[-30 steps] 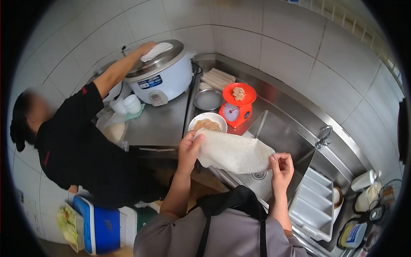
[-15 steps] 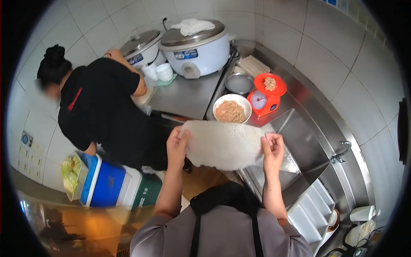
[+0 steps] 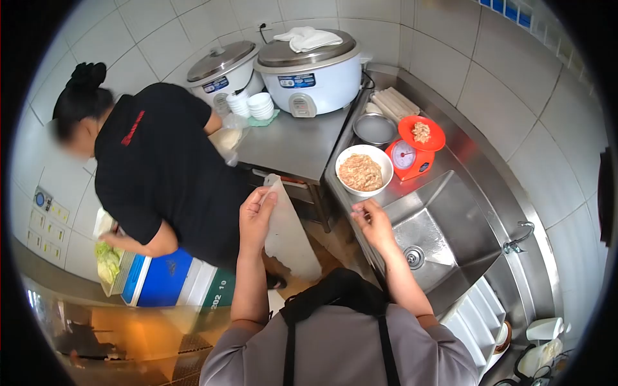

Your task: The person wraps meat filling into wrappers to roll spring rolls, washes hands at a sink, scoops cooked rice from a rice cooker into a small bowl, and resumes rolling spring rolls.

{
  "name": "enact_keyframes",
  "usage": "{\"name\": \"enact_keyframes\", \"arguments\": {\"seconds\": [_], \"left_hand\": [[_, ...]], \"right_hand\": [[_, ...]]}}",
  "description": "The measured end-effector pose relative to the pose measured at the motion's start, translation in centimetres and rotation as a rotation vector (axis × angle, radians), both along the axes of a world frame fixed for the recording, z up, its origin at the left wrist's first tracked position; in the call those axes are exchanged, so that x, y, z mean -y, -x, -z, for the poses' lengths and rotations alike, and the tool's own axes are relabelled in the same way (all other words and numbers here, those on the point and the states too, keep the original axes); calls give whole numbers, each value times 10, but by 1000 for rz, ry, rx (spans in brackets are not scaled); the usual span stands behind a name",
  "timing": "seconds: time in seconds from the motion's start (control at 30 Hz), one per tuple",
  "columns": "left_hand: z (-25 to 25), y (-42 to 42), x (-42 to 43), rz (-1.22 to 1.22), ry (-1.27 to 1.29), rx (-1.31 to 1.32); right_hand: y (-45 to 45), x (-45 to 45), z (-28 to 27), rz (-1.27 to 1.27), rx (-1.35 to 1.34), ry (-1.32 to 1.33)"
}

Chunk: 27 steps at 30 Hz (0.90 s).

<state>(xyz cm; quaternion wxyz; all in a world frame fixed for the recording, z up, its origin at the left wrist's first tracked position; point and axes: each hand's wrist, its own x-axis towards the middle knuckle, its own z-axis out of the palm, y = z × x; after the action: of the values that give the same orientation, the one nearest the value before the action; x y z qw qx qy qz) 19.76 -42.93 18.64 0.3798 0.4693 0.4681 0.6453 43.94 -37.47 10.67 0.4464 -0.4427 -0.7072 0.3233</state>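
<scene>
A thin whitish sheet (image 3: 288, 235) hangs down from my left hand (image 3: 257, 215), pinched at its top corner between thumb and fingers. My right hand (image 3: 373, 222) is off the sheet, near the front edge of the sink counter, its thumb and fingertips brought together; whether anything small is between them I cannot make out. Just beyond it stands a white bowl (image 3: 362, 171) of pale minced filling. Behind the bowl are a red scale (image 3: 412, 161) with a small lump of filling (image 3: 421, 132) on its pan, a round metal dish (image 3: 374, 128) and a stack of pale rolls (image 3: 394, 104).
A co-worker in black (image 3: 170, 167) stands at the left, by a steel table (image 3: 290, 145) with two large cookers (image 3: 312, 77) and white cups (image 3: 261, 106). At the right are the sink (image 3: 444, 225), a faucet (image 3: 519, 238) and a white divided tray (image 3: 476, 315).
My right hand has let go of the sheet, which was stretched between both hands and now hangs from the left. The co-worker's hand has left the cooker lid and reaches low by the coolers.
</scene>
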Motion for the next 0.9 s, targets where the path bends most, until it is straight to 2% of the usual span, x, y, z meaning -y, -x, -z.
{"name": "enact_keyframes", "arguments": {"seconds": [0.2,0.3,0.37,0.43,0.47,0.5,0.57,0.6,0.63,0.67,0.73,0.83,0.9], "left_hand": [[-9,0,-60,82,-60,25],[-22,13,-112,160,-61,79],[-19,32,-162,170,-155,72],[-6,58,-212,130,-157,-31],[7,76,-236,101,-141,-148],[22,96,-261,75,-139,-265],[64,135,-301,-129,-69,-585],[72,150,-309,-138,72,-834],[112,173,-328,-231,-2,-989],[114,168,-326,-238,307,-1000],[145,177,-337,-423,205,-1345],[163,135,-359,-306,-167,-1036],[128,62,-344,-49,-199,-794]], "right_hand": [[-14,7,-6,77,-87,-10],[-32,2,16,180,-220,70],[-45,-7,24,150,-543,233],[-56,-14,27,100,-903,381],[-62,-19,20,73,-990,378],[-66,-23,11,96,-1021,360],[-73,-38,3,202,-1036,277],[-76,-41,1,254,-1015,255],[-80,-48,-1,308,-990,229],[-87,-52,-2,366,-968,202],[-105,-55,8,617,-743,130],[-162,-47,12,996,-283,61],[-230,-30,38,1320,-67,55]]}}
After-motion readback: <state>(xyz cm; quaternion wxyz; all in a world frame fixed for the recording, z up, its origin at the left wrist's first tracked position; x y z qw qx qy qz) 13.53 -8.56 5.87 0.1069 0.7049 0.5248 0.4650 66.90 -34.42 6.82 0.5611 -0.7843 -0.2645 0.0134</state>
